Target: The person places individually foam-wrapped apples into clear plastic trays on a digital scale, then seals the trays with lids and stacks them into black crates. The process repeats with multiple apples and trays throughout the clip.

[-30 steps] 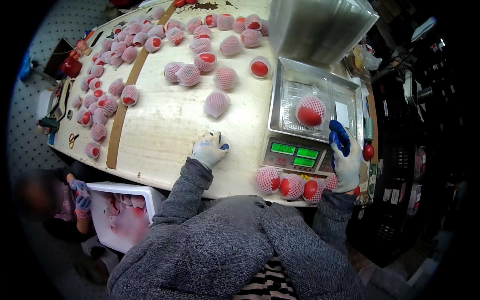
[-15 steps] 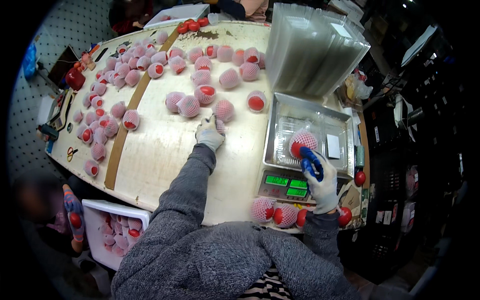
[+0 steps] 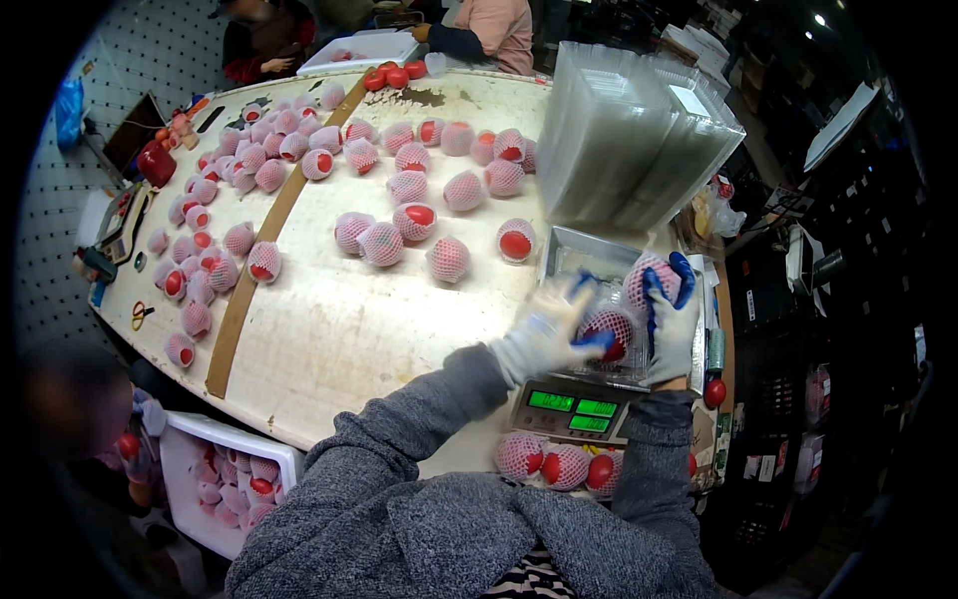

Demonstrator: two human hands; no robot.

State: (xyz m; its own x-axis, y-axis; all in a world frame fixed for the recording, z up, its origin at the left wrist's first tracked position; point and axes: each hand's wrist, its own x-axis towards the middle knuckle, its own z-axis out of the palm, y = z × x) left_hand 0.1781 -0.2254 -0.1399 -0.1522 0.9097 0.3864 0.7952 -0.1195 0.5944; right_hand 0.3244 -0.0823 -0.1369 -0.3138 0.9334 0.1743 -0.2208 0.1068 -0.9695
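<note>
My left hand [image 3: 554, 329], in a blue-and-white glove and blurred by motion, is over the left side of the metal tray [image 3: 561, 238] on the digital scale [image 3: 569, 407], its fingers spread apart. My gloved right hand [image 3: 671, 324] grips a red fruit in pink foam net [image 3: 644, 278] at the tray's right. Another netted fruit [image 3: 607, 337] sits between my hands in a clear plastic punnet, partly hidden by my left fingers. A row of netted fruit [image 3: 564, 464] lies along the front of the scale.
Many netted fruits [image 3: 383, 242] cover the table [image 3: 299, 369]. Tall stacked clear punnets [image 3: 614, 130] stand behind the scale. Black crates [image 3: 788, 389] are at right. A co-worker [image 3: 130, 439] is beside a white foam box [image 3: 180, 424] at lower left; others [image 3: 489, 35] work across the table.
My left hand reached to a fruit in the table's middle, then came right over the tray. That fruit left its spot. My right hand rose and now holds a fruit.
</note>
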